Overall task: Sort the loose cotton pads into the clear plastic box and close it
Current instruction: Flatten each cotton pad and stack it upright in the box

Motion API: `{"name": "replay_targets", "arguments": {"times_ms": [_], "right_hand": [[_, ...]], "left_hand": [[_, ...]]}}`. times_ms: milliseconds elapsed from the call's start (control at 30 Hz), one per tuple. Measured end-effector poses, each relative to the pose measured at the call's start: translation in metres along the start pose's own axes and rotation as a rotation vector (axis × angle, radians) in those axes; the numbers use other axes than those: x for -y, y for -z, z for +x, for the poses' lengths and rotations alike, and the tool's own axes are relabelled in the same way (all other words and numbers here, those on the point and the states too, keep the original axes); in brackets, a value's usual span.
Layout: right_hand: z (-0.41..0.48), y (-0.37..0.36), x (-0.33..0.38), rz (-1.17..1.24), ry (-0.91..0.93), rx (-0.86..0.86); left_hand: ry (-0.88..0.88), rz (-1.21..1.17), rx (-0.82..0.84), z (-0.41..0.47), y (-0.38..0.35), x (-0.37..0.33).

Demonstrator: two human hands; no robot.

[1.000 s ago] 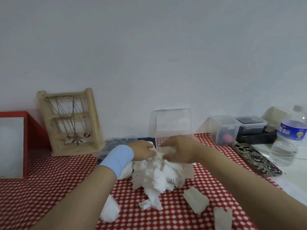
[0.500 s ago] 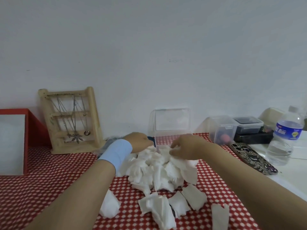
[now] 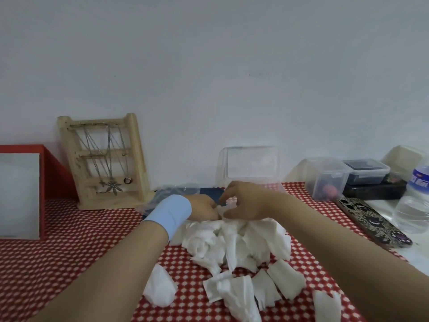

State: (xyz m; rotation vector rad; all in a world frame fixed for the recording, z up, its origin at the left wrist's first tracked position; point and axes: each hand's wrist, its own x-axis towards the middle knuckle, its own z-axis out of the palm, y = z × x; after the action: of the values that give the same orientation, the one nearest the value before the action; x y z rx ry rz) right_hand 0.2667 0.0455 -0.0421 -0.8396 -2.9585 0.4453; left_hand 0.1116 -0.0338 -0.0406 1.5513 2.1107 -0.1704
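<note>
Slumped back onto the worktop (image 3: 81, 240) short of the open clear plastic box (image 3: 250, 168), the cotton pads (image 3: 234, 242) are being re-pinched by the right hand (image 3: 243, 201), the left hand's (image 3: 204, 206) grip hidden.

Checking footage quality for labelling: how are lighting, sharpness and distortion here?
Head view: soft even light, faint shadows; slightly blurred throughout; folds in the white cotton pads wash out; the clear plastic box barely shows against the white wall; wide-angle stretches forearms.
</note>
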Motion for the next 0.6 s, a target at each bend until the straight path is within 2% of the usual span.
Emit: {"name": "replay_targets", "arguments": {"times_ms": [67,233,333,467,533,600], "right_hand": [[-0.002,-0.004,0.001,-0.017,0.004,0.001],[-0.010,-0.015,0.008,-0.039,-0.104,0.264],[-0.013,-0.006,0.015,-0.054,-0.121,0.235],[-0.014,0.000,0.039,0.036,-0.084,0.118],[-0.013,-0.005,0.055,0.089,-0.045,0.154],[-0.011,-0.016,0.063,0.043,-0.046,0.263]], "left_hand": [[-0.001,0.016,0.021,-0.004,-0.003,0.001],[-0.033,0.010,0.054,-0.020,-0.015,0.004],[-0.089,-0.028,-0.013,-0.032,-0.012,0.013],[-0.049,-0.177,-0.094,-0.034,-0.012,0.027],[-0.034,-0.075,-0.064,-0.039,-0.015,0.034],[-0.015,-0.007,-0.068,-0.047,-0.017,0.036]]}}
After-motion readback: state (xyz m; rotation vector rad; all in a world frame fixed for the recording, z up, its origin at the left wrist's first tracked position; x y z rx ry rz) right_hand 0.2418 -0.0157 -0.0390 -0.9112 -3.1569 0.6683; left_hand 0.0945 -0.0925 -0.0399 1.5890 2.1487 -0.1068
